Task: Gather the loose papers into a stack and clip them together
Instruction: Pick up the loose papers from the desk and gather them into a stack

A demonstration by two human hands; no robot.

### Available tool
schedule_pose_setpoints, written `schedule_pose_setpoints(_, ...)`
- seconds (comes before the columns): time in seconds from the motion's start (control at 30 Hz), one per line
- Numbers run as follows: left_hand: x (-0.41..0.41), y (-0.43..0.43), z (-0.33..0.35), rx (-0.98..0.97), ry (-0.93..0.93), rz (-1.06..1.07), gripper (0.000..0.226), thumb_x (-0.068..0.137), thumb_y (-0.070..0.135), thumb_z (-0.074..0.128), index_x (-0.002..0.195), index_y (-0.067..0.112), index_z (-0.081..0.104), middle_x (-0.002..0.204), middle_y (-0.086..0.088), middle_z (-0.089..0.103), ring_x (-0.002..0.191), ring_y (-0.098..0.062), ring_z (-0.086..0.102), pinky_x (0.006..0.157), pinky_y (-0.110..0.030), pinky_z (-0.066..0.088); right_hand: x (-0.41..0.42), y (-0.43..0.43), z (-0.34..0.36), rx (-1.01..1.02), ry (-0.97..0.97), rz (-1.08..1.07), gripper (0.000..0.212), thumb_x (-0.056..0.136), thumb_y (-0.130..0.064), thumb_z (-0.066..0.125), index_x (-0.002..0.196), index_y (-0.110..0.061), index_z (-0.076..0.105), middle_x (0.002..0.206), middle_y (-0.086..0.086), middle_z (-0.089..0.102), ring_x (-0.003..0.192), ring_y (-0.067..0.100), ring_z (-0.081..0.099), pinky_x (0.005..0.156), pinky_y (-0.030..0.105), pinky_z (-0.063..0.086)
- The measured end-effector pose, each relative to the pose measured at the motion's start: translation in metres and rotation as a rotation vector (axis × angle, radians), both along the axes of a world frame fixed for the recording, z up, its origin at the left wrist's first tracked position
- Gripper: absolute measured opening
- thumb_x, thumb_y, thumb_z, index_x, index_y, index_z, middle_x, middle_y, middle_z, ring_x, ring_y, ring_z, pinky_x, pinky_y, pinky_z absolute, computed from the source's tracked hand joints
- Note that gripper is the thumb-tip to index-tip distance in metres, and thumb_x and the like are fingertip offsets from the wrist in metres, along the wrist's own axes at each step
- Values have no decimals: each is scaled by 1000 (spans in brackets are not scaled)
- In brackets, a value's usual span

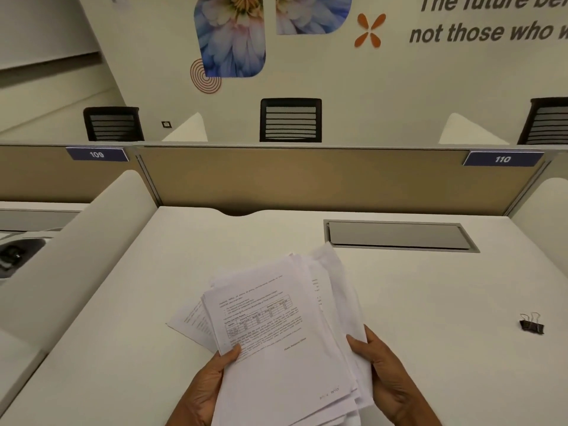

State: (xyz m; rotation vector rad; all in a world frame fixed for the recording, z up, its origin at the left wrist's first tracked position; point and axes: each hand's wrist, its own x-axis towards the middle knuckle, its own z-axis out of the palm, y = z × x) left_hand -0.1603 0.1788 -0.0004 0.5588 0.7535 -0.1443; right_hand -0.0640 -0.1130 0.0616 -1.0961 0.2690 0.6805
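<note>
My left hand (pixel 212 382) and right hand (pixel 385 373) gripped opposite edges of the ragged papers (pixel 276 327) to square them, binder clip (pixel 531 325) waiting well apart on desk (pixel 430 302).

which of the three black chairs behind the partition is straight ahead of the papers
The middle chair, framed whole beneath the flower mural; the other two sit off to the far left and right edge.

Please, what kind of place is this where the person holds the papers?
Most likely an open-plan office. The white desk sits behind a tan divider bearing seat number tags, and black office chairs stand at the next row.
</note>
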Motion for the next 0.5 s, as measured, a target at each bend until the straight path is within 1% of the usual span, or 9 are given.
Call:
schedule_pose_setpoints(0.1, -6, 2, 4, -1, 13, 8, 47, 89, 10, 68, 136, 10, 62, 135, -22, 65, 132, -40, 55, 117, -61, 32, -12, 20, -1, 85, 122, 38, 48, 88, -12, 70, 135, -8, 62, 133, 25, 64, 126, 47, 58, 113, 61, 39)
schedule_pose_setpoints(0.17, -9, 1, 7, -14, 8, 19, 43, 92, 9, 65, 134, 8, 63, 134, -23, 65, 131, -41, 55, 117, -61, 32, -19, 28, 0, 137, 178, 41, 44, 90, -21, 69, 132, -7, 65, 132, 23, 66, 123, 43, 61, 112, 59, 41)
schedule_pose_setpoints(0.2, -11, 1, 9, -20, 0, 26, 41, 93, 9, 63, 134, 7, 63, 133, -23, 65, 131, -41, 55, 117, -61, 32, -20, 30, 2, 133, 184, 37, 42, 91, -21, 70, 131, -8, 66, 132, 22, 66, 122, 42, 62, 112, 59, 41)
schedule_pose_setpoints(0.27, -14, 2, 14, -40, -23, 31, 37, 95, 8, 60, 133, 5, 63, 132, -24, 66, 128, -41, 57, 117, -59, 33, -20, 31, 4, 162, 198, 30, 51, 84, -18, 77, 133, -10, 66, 137, 23, 62, 129, 44, 57, 116, 63, 34)
schedule_pose_setpoints(0.33, -16, 3, 17, -47, -42, 22, 35, 96, 9, 59, 130, 4, 64, 130, -25, 67, 118, -40, 64, 115, -58, 37, -15, 27, 2, 172, 159, -2, 54, 78, -8, 78, 130, -11, 67, 136, 25, 63, 128, 47, 56, 117, 64, 31)
schedule_pose_setpoints(0.37, -16, 3, 18, -41, -46, 12, 35, 96, 9, 59, 130, 4, 65, 130, -25, 67, 114, -40, 67, 113, -57, 39, -11, 24, 0, 158, 141, -25, 53, 78, -5, 75, 130, -10, 67, 133, 26, 65, 127, 48, 57, 116, 65, 32)
schedule_pose_setpoints(0.43, -15, 4, 18, -41, -49, 4, 39, 95, 9, 61, 134, 5, 63, 133, -24, 65, 121, -42, 63, 113, -60, 38, -9, 19, 4, 130, 129, -44, 50, 80, -7, 67, 130, -8, 64, 128, 26, 68, 122, 48, 60, 113, 64, 36)
schedule_pose_setpoints(0.47, -13, 4, 18, -32, -45, -4, 42, 94, 10, 63, 136, 6, 62, 135, -24, 64, 127, -42, 59, 114, -61, 37, -8, 18, 6, 118, 130, -62, 50, 79, -8, 65, 129, -8, 64, 126, 25, 69, 118, 47, 63, 109, 62, 42)
schedule_pose_setpoints(0.5, -11, 4, 17, -27, -42, -15, 44, 93, 10, 64, 137, 6, 61, 137, -23, 63, 130, -42, 56, 114, -62, 37, -9, 18, 9, 121, 126, -62, 51, 77, -8, 67, 128, -9, 64, 123, 24, 71, 111, 45, 68, 101, 59, 51)
